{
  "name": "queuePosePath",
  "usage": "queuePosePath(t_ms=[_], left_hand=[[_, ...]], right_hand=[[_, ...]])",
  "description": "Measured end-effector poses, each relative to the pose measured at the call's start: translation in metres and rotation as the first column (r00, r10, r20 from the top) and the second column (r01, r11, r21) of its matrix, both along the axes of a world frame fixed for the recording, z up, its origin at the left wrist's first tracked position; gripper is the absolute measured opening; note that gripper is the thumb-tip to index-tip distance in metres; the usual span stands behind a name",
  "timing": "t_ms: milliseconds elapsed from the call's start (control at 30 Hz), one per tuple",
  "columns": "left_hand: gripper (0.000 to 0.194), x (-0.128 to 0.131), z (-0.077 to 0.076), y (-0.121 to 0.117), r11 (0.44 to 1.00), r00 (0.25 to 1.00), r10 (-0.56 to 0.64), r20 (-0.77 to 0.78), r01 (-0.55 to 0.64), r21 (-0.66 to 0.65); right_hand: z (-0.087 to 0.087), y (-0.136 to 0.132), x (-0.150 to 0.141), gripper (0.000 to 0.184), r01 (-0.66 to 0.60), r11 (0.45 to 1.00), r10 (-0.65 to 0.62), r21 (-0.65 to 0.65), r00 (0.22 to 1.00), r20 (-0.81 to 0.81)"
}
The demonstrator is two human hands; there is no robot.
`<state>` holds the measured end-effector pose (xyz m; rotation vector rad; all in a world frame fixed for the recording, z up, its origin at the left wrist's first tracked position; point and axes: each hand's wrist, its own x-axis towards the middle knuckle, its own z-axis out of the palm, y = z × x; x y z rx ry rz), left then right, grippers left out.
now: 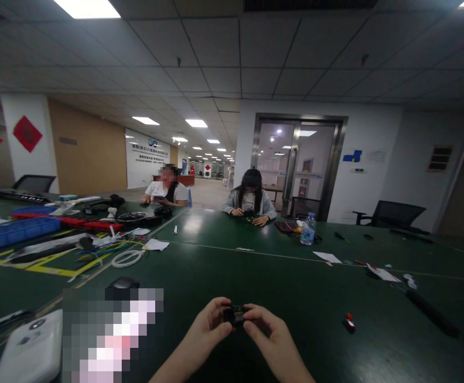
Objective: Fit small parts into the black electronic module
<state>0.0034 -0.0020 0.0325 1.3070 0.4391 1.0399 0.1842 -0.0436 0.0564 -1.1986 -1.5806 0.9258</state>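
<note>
Between my two hands, just above the green tabletop (pixel 200 282), is a small black object (pixel 237 317) with a hollow or dark opening; its exact kind is too small to make out. My left hand (pixel 212 323) pinches its left end between thumb and fingers. On the other end, the thumb and fingers of my right hand (pixel 266 325) are closed as well. A small red-and-silver piece (pixel 349 322) lies on the table to the right of my hands.
At left are a white device (pixel 32 346), a black mouse (pixel 123 284), a coiled white cable (pixel 127 259) and a blue tray (pixel 18 231). A water bottle (pixel 308 230) stands farther back. A black-handled tool (pixel 431 311) lies right. Two people sit across the table.
</note>
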Motion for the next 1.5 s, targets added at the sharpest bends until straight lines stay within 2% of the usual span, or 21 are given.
queuePosePath(t_ms=[133, 267, 400, 600, 933, 1033, 1233, 1400, 1500], left_hand=[[0.042, -0.001, -0.002, 0.000, 0.999, 1.000, 0.006, -0.009, -0.006, 0.037], [0.041, -0.002, 0.001, -0.002, 0.999, 0.998, 0.020, -0.062, -0.016, 0.052], [0.043, -0.002, 0.000, -0.002, 0.998, 0.997, 0.036, -0.065, -0.032, 0.055], [0.041, -0.002, -0.005, 0.001, 0.998, 0.998, 0.038, -0.059, -0.034, 0.061], [0.051, -0.002, -0.001, 0.001, 1.000, 0.999, 0.012, -0.034, -0.012, 0.007], [0.053, -0.003, 0.001, -0.001, 1.000, 0.999, -0.001, -0.037, 0.001, 0.012], [0.045, -0.004, 0.001, -0.003, 0.998, 0.992, 0.030, -0.126, -0.022, 0.066], [0.051, -0.002, 0.002, -0.002, 0.998, 0.993, 0.048, -0.105, -0.042, 0.053], [0.046, -0.002, 0.003, -0.003, 0.997, 0.993, 0.046, -0.109, -0.038, 0.074]], right_hand=[[0.000, 0.000, 0.000, 0.021, 0.006, 1.000, -0.006, -0.005, 0.999, 0.036], [-0.002, 0.000, -0.002, 0.018, -0.024, 0.999, 0.024, -0.041, 1.000, -0.002], [-0.002, 0.000, -0.003, 0.022, -0.038, 0.999, 0.038, -0.024, 0.999, -0.009], [0.005, -0.003, -0.006, 0.025, -0.039, 0.999, 0.040, -0.019, 0.999, 0.027], [0.017, -0.010, -0.008, 0.023, 0.007, 1.000, -0.007, -0.008, 0.998, 0.067], [0.017, -0.010, -0.008, 0.021, 0.006, 1.000, -0.007, 0.013, 0.999, 0.053], [0.013, -0.008, -0.009, 0.021, 0.020, 0.999, -0.022, 0.033, 0.998, 0.053], [0.011, -0.006, -0.009, 0.021, 0.015, 0.999, -0.016, 0.053, 0.999, 0.032], [0.013, -0.007, -0.008, 0.022, 0.004, 1.000, -0.005, 0.029, 0.999, 0.043]])
